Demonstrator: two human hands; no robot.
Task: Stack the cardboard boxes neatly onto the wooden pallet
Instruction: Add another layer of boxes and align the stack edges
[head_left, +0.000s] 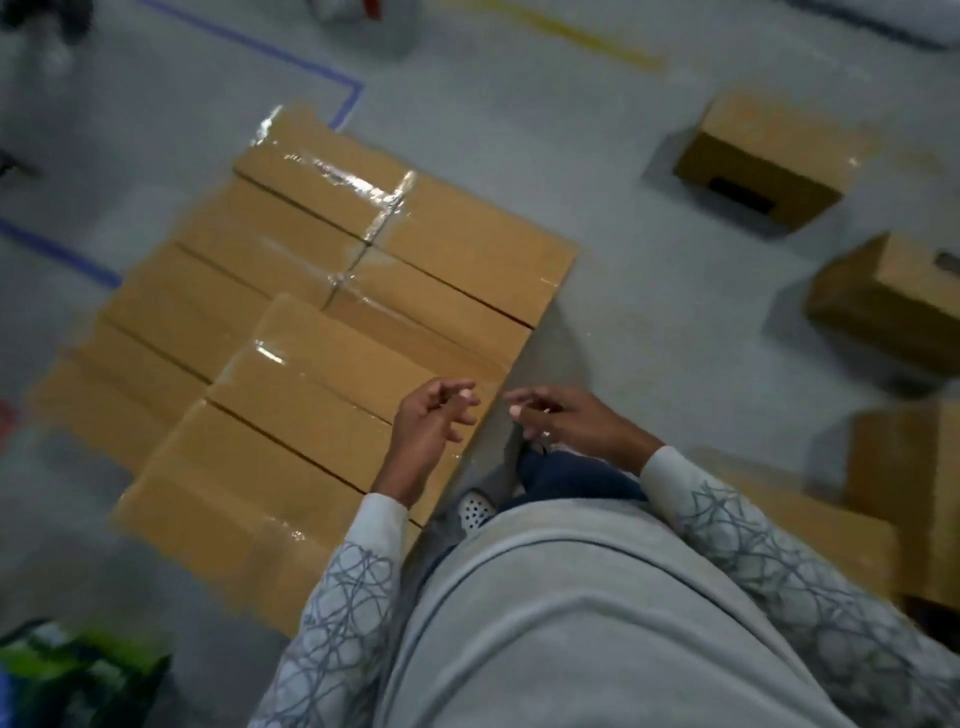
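Note:
Several taped cardboard boxes (441, 244) lie packed side by side in a low layer left of centre; the pallet under them is hidden. A second-tier box (311, 374) sits on the near part of that layer. My left hand (431, 421) hovers over its near right corner, fingers loosely spread, holding nothing. My right hand (566, 421) hangs just right of the stack's edge, fingers relaxed and empty. Loose boxes stand on the floor at the right: one at the back (769, 161), another nearer (888, 306).
More cardboard boxes (904, 467) stand by my right arm. The grey floor (649, 312) carries blue tape lines (343, 104) at the back left and a yellow line (597, 41) at the back. A green and black bag (78, 675) lies at the lower left.

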